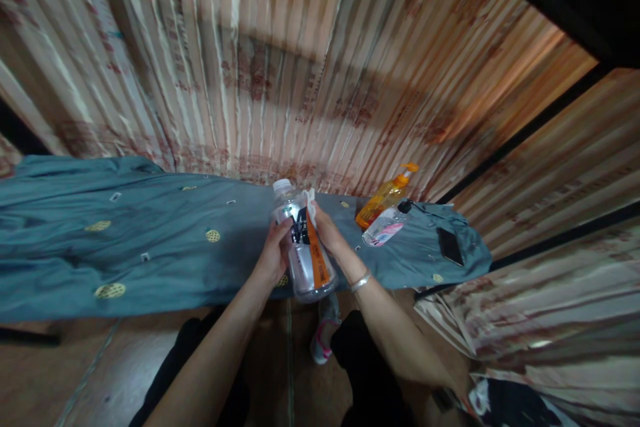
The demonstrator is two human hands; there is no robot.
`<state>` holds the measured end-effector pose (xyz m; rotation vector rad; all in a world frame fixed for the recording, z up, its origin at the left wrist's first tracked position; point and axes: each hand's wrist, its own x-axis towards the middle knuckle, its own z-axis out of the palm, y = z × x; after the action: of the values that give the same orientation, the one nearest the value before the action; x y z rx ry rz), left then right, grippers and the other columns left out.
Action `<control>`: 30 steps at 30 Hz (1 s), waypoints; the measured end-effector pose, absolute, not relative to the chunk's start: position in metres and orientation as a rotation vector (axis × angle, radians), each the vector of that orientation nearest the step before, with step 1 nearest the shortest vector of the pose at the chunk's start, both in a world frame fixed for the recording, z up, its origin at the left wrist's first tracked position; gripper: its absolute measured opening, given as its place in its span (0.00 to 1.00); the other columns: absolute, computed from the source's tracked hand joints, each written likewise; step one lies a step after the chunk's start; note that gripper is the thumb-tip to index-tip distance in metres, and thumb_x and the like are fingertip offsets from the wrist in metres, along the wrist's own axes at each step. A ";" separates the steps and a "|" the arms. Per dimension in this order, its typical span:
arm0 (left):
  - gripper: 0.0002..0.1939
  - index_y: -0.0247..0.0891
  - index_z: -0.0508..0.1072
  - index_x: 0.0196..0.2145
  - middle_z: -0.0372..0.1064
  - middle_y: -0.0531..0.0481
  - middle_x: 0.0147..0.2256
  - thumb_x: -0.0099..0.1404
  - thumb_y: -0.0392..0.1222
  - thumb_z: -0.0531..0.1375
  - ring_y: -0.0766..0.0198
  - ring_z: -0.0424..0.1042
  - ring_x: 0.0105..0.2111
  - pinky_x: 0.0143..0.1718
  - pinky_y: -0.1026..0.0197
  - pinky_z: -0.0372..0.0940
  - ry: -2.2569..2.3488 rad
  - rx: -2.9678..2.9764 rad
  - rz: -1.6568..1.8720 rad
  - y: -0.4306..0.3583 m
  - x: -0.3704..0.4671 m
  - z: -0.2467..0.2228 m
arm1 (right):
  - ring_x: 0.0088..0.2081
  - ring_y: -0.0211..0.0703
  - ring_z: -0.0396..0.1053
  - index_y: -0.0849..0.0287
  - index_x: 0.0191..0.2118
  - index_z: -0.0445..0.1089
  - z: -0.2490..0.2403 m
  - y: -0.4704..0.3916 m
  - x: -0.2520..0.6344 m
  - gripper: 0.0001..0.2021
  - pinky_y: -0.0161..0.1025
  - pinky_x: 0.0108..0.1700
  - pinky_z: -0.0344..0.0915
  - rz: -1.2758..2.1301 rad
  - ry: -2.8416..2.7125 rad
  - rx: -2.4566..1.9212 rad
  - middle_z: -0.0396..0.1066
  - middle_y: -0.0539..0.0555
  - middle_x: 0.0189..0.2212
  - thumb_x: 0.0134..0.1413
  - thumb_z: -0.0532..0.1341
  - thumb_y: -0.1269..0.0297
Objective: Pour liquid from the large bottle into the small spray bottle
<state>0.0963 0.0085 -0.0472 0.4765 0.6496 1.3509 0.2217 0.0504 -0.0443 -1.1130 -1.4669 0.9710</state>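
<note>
A large clear bottle [305,250] with a white cap and a black and orange label tilts over the front edge of the cloth-covered surface. My left hand [275,247] is wrapped against its left side, thumb on the label. On the other side, my right hand [326,227] grips it near the upper part of the label, beside a white strip or tissue [311,203] whose exact nature is unclear. A bracelet circles my right wrist.
An orange pump bottle [383,201] and a clear bottle with a black top [385,227] lean on the green cloth [175,240] at right. Farther right lies a black phone [451,246]. Pleated curtains [300,80] hang behind; dark metal bars [530,130] cross at right.
</note>
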 end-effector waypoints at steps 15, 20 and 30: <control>0.16 0.39 0.73 0.29 0.73 0.56 0.24 0.44 0.44 0.73 0.65 0.71 0.24 0.28 0.64 0.65 0.636 0.402 1.344 0.020 0.095 -0.051 | 0.69 0.51 0.50 0.64 0.66 0.57 -0.003 0.042 0.222 0.33 0.50 0.71 0.43 0.512 -1.975 -1.172 0.56 0.63 0.66 0.64 0.51 0.45; 0.14 0.39 0.76 0.32 0.78 0.50 0.29 0.48 0.45 0.70 0.58 0.75 0.29 0.33 0.57 0.71 0.607 0.415 1.228 0.016 0.090 -0.044 | 0.59 0.47 0.67 0.59 0.61 0.65 -0.013 0.074 0.230 0.28 0.49 0.64 0.59 1.056 -1.609 -1.194 0.72 0.56 0.55 0.65 0.48 0.45; 0.24 0.38 0.74 0.33 0.75 0.54 0.25 0.40 0.51 0.75 0.55 0.77 0.30 0.35 0.56 0.71 0.671 0.419 1.258 0.009 0.102 -0.055 | 0.68 0.47 0.53 0.55 0.65 0.59 -0.030 0.011 0.223 0.29 0.50 0.70 0.46 0.769 -1.665 -1.201 0.62 0.56 0.64 0.65 0.51 0.46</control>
<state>0.1018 0.0095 -0.0549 0.4188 0.6705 1.2584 0.2232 0.0109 -0.0302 -1.2010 -1.6648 0.7690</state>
